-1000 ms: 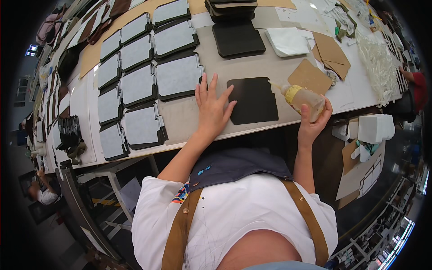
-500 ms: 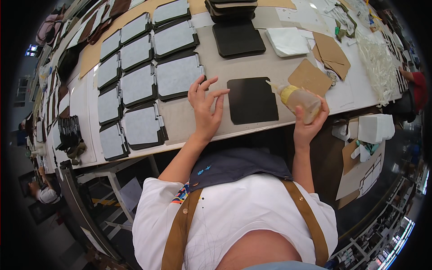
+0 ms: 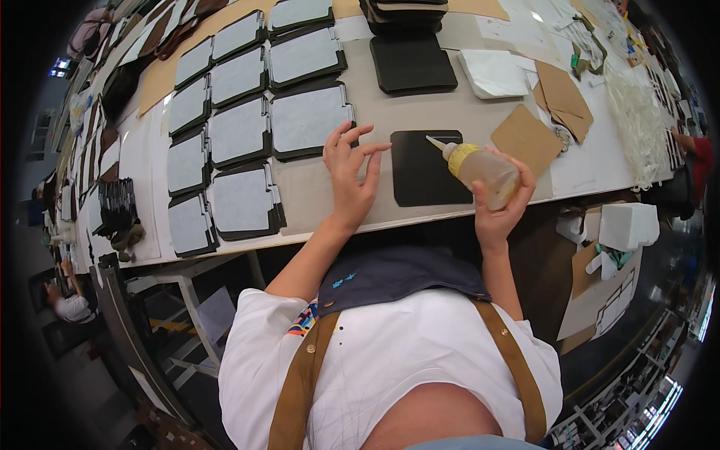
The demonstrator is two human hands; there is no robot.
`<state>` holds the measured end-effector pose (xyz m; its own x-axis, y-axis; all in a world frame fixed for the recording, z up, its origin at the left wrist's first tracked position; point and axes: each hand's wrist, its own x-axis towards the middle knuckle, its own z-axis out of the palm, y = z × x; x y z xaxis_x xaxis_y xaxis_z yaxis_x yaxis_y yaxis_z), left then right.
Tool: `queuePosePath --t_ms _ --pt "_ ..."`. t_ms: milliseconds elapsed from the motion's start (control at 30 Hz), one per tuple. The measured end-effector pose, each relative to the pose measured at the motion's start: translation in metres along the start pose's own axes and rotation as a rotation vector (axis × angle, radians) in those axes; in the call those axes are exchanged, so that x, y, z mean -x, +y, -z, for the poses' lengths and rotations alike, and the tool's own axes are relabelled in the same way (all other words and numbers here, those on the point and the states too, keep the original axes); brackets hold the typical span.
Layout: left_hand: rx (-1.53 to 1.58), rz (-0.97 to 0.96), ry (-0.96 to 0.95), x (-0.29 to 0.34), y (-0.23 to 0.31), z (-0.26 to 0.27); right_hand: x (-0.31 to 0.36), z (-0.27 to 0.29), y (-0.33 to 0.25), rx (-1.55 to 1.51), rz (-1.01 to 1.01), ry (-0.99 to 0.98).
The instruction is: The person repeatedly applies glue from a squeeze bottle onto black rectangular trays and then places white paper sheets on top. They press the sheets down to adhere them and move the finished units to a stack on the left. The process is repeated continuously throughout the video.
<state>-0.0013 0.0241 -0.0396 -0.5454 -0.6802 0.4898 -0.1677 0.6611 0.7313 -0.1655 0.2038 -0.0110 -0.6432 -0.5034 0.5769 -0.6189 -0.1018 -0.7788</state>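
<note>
My right hand (image 3: 504, 201) is wrapped round a translucent squeeze bottle (image 3: 487, 176) with a yellow collar and pale contents. The bottle is tilted, and its narrow nozzle points left over a flat black panel (image 3: 420, 180). A thin pale line shows along the panel's far edge. Whether the nozzle tip touches the panel I cannot tell. Just left of that panel, my left hand (image 3: 354, 176) is raised with fingers apart and nothing in them.
Rows of black pieces topped with pale grey sheets (image 3: 311, 116) lie at the left. Beyond the panel is a stack of black panels (image 3: 412, 64), beside a white folded pad (image 3: 493, 73). Brown card (image 3: 527, 140) lies to the right. The table's near edge runs below my hands.
My right hand has brought the bottle leftward, so its nozzle is now over the black panel. A pale line now shows near the panel's far edge. The left hand keeps its pose.
</note>
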Motion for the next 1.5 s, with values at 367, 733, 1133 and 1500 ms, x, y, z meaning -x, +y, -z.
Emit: queuePosePath --t_ms 367,733,1133,1500 --pt "0.016 0.008 0.041 -0.001 0.001 0.002 -0.006 -0.034 -0.007 -0.122 0.061 -0.156" --pt "0.107 0.043 0.182 -0.003 -0.004 0.006 -0.062 -0.010 0.011 -0.503 -0.268 -0.271" --pt "0.113 0.033 0.187 -0.004 -0.006 0.004 -0.075 -0.013 0.030 -0.451 -0.294 -0.387" --pt "0.073 0.043 0.173 -0.004 -0.004 0.005 -0.071 0.001 0.031 -0.444 -0.298 -0.511"
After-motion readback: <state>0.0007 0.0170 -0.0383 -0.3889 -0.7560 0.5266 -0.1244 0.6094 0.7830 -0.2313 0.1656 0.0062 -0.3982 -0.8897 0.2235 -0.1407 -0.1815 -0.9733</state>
